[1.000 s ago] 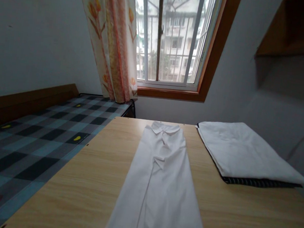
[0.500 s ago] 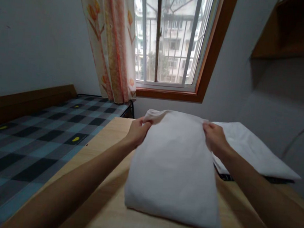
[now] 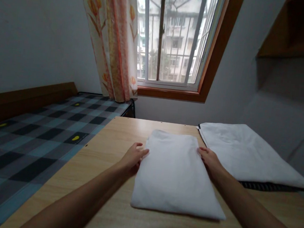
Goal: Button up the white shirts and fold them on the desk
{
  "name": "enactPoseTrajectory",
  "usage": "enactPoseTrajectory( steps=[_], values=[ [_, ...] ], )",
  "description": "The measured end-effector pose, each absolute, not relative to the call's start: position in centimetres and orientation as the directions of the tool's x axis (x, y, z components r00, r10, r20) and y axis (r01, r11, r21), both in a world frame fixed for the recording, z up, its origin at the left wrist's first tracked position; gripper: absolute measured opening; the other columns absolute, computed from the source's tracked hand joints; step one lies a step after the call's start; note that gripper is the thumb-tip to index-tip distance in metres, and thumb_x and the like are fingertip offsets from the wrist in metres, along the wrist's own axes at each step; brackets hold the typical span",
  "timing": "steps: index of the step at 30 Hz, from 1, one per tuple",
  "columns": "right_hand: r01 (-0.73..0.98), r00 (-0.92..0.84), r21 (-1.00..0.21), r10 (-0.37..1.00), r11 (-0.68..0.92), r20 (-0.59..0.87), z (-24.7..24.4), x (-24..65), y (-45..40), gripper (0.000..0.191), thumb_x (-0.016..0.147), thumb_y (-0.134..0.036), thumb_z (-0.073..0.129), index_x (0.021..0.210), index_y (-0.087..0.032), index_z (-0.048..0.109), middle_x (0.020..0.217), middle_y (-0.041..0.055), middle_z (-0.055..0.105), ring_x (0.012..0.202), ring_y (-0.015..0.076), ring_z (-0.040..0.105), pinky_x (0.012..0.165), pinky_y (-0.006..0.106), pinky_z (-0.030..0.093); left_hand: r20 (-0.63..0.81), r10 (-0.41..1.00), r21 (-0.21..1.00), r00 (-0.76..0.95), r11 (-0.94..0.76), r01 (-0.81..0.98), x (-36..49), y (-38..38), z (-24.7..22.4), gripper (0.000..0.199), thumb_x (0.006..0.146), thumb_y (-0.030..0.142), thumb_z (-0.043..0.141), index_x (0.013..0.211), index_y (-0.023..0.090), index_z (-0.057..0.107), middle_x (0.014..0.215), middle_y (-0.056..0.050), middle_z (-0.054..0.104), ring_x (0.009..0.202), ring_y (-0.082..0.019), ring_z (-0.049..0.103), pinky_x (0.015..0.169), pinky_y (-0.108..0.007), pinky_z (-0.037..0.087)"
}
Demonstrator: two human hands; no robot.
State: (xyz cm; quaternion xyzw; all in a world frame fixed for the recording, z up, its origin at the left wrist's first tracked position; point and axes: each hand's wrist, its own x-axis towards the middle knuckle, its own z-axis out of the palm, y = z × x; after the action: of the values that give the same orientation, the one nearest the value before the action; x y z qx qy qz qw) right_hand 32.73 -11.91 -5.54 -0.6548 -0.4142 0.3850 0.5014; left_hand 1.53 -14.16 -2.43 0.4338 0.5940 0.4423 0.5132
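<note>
A folded white cloth [image 3: 173, 172] lies flat on the light wooden table [image 3: 104, 195], its narrower end towards the window. My left hand [image 3: 134, 158] is at its left edge, fingers apart, with the thumb tip touching or just over the cloth. On the opposite side, my right hand [image 3: 208, 159] rests at the cloth's right edge, fingertips against it and not wrapped round it. Some of the fingers of both hands are hidden from above. To the right lies a second, larger white folded cloth [image 3: 247, 152], with dark striped material showing beneath it.
A bed with a blue and black checked cover [image 3: 59, 138] stands along the left. Beyond the table are a window [image 3: 174, 41] and a flowered curtain [image 3: 115, 47]. A wooden wall shelf [image 3: 297, 38] hangs at the upper right.
The white cloth, held up at its far end by both hands, has come down flat on the table. Both hands have lowered and loosened their grip at its sides.
</note>
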Motion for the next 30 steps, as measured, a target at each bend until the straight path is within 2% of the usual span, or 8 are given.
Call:
enactPoseTrajectory(
  steps=[4,7,13,19,22,25,28,30],
  values=[
    [-0.003,0.281,-0.957,0.918,-0.292,-0.281,-6.0,33.2,-19.1,0.058,0.071,-0.046,0.069,0.12,-0.02,0.049,0.077,0.0032,0.069,0.059,0.0182,0.064,0.051,0.027,0.047,-0.296,0.953,0.949,0.065,0.301,-0.098,-0.1,-21.4,-3.1,0.087,0.062,0.037,0.079,0.135,0.021,0.035,0.072,0.002,0.061,0.055,-0.014,0.058,0.051,-0.022,0.042],
    [-0.049,0.15,-0.965,0.954,-0.256,-0.261,-6.4,32.5,-23.8,0.066,0.07,-0.047,0.072,0.123,-0.02,0.044,0.084,0.0058,0.071,0.066,0.022,0.067,0.059,0.032,0.051,-0.272,0.957,0.958,0.098,0.278,-0.062,-0.5,-24.6,-3.4,0.093,0.063,0.034,0.079,0.14,0.02,0.03,0.071,0.0,0.064,0.062,-0.018,0.062,0.057,-0.026,0.044],
    [-0.021,0.323,-0.999,0.945,-0.047,-0.052,-6.1,29.6,-27.5,0.063,0.077,-0.048,0.065,0.129,-0.024,0.04,0.106,0.0104,0.07,0.084,0.0241,0.068,0.063,0.031,0.053,-0.12,0.992,0.992,0.025,0.119,0.052,0.2,-26.2,-2.7,0.064,0.074,0.038,0.066,0.131,0.019,0.042,0.08,-0.004,0.066,0.072,-0.02,0.062,0.063,-0.029,0.047],
    [0.108,0.285,-0.992,0.958,-0.066,-0.032,-8.0,29.5,-26.1,0.039,0.083,-0.044,0.053,0.115,-0.022,0.046,0.106,0.0114,0.069,0.091,0.0244,0.069,0.071,0.033,0.054,-0.061,0.998,0.945,0.029,0.049,0.325,-0.2,-26.7,-3.2,0.044,0.072,0.033,0.061,0.113,0.019,0.056,0.064,0.003,0.055,0.059,-0.015,0.053,0.055,-0.024,0.04],
    [0.307,0.252,-0.95,0.967,-0.054,0.026,-8.8,29.9,-26.0,0.037,0.086,-0.04,0.046,0.117,-0.021,0.047,0.109,0.0125,0.068,0.097,0.0257,0.067,0.079,0.037,0.053,-0.069,0.996,0.865,0.064,0.027,0.502,-0.8,-26.9,-3.4,0.033,0.071,0.027,0.057,0.103,0.018,0.059,0.058,0.005,0.048,0.055,-0.014,0.048,0.053,-0.024,0.036],
    [0.591,0.187,-0.806,0.968,0.024,0.166,-8.6,30.7,-26.6,0.041,0.085,-0.037,0.047,0.123,-0.023,0.051,0.12,0.0109,0.064,0.109,0.0265,0.062,0.091,0.041,0.049,-0.025,0.997,0.719,0.075,-0.034,0.694,-1.4,-26.7,-2.2,0.033,0.072,0.021,0.05,0.104,0.019,0.06,0.061,0.004,0.053,0.058,-0.016,0.052,0.057,-0.026,0.039],
    [0.724,0.129,-0.683,0.953,0.099,0.276,-6.9,31.7,-26.7,0.042,0.082,-0.035,0.051,0.122,-0.023,0.055,0.122,0.0102,0.061,0.108,0.0265,0.061,0.09,0.041,0.048,0.162,0.979,0.568,0.12,-0.192,0.8,-1.1,-25.3,0.6,0.034,0.077,0.025,0.048,0.109,0.021,0.061,0.088,-0.005,0.065,0.08,-0.022,0.06,0.074,-0.034,0.047],
    [0.703,0.123,-0.695,0.937,0.151,0.328,-4.6,31.8,-25.9,0.043,0.079,-0.034,0.055,0.12,-0.022,0.056,0.118,0.0105,0.06,0.098,0.0247,0.062,0.084,0.039,0.05,0.319,0.928,0.437,0.193,-0.325,0.839,0.4,-23.5,2.8,0.035,0.079,0.029,0.051,0.112,0.021,0.061,0.112,-0.009,0.063,0.104,-0.028,0.056,0.092,-0.041,0.044]
  ],
)
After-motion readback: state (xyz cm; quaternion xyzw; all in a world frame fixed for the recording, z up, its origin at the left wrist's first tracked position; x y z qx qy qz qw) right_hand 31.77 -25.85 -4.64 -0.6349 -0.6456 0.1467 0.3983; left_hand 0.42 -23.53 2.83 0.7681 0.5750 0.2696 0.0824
